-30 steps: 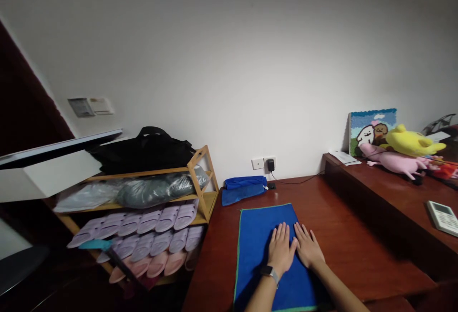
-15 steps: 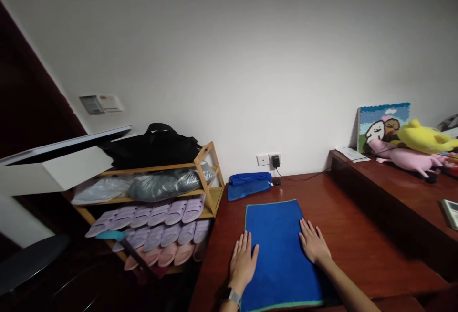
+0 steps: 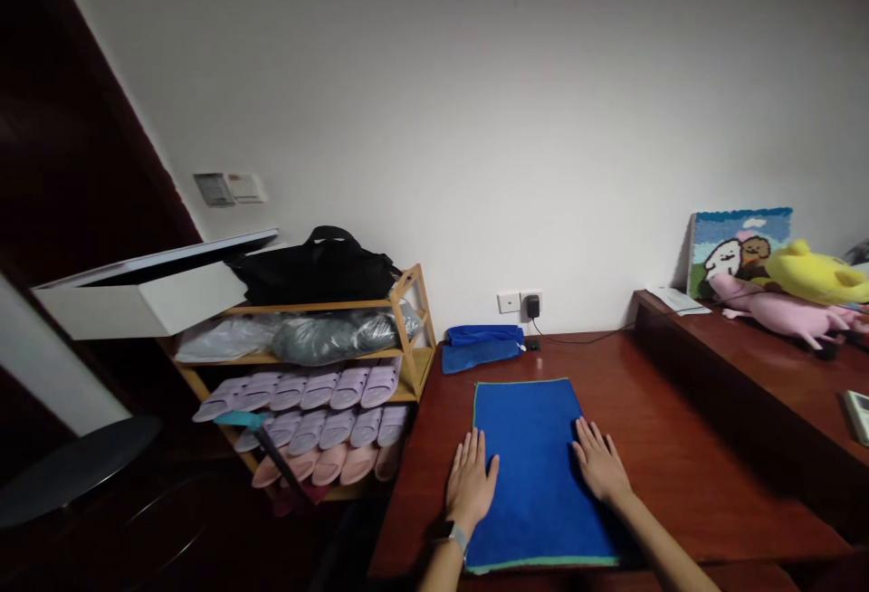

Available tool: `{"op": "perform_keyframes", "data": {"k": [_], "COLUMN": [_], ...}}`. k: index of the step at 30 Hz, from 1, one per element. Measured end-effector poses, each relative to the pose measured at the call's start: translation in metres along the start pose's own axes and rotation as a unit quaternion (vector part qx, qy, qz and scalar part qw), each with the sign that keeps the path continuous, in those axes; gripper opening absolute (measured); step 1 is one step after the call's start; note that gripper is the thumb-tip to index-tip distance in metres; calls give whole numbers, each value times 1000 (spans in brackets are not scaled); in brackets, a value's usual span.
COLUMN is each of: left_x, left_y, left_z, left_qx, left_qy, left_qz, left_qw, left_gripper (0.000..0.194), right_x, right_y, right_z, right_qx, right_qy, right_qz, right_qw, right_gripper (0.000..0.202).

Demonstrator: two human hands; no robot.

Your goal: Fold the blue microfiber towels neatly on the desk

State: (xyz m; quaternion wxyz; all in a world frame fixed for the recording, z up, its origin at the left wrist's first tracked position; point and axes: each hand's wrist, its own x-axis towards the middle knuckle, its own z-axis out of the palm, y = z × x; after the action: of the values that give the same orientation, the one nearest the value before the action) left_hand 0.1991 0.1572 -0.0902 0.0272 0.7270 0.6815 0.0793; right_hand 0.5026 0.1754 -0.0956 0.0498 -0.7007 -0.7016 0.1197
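Observation:
A blue cloth point(image 3: 533, 474) with a green stitched edge lies spread flat on the reddish-brown desk point(image 3: 706, 474). My left hand point(image 3: 472, 479) rests on its left edge, palm down, with the thumb out over the cloth and a watch on the wrist. On the opposite edge lies my right hand point(image 3: 603, 465), also palm down with fingers stretched out. Neither hand grips anything. Behind the spread cloth, near the wall, is a folded blue cloth point(image 3: 482, 348).
Left of the desk stands a wooden rack point(image 3: 414, 338) with several slippers point(image 3: 319, 429), a black bag point(image 3: 316, 271) and a white box point(image 3: 142, 307). A black plug point(image 3: 533, 306) sits in the wall socket. The raised ledge at right holds plush toys point(image 3: 780, 307) and a dog picture point(image 3: 740, 248).
The camera view has turned slightly left, so the scene sits a little further right. Both hands stay flat at the cloth's edges, and the cloth looks unchanged.

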Motion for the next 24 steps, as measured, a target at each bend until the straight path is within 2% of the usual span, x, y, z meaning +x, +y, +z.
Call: {"op": "perform_keyframes", "data": {"k": [6, 13, 19, 22, 24], "left_x": [2, 3, 10, 15, 16], "left_y": [-3, -1, -10, 4, 30], "left_z": [5, 3, 3, 2, 4], "left_qx": [3, 8, 16, 25, 18], "left_qy": [13, 3, -10, 20, 40], "left_qz": [3, 5, 10, 14, 40], "left_qw": [1000, 1000, 1000, 999, 998], "left_gripper": [74, 75, 74, 72, 70], "right_x": [-31, -34, -34, -33, -32], "right_y": [10, 7, 5, 4, 5], "right_z": [26, 19, 18, 18, 19], "right_qx": [13, 10, 24, 29, 35], "right_qy": [42, 38, 46, 50, 56], "right_qz": [-17, -15, -15, -15, -18], "right_qw": [999, 999, 999, 998, 998], "right_gripper": [70, 70, 70, 70, 69]}}
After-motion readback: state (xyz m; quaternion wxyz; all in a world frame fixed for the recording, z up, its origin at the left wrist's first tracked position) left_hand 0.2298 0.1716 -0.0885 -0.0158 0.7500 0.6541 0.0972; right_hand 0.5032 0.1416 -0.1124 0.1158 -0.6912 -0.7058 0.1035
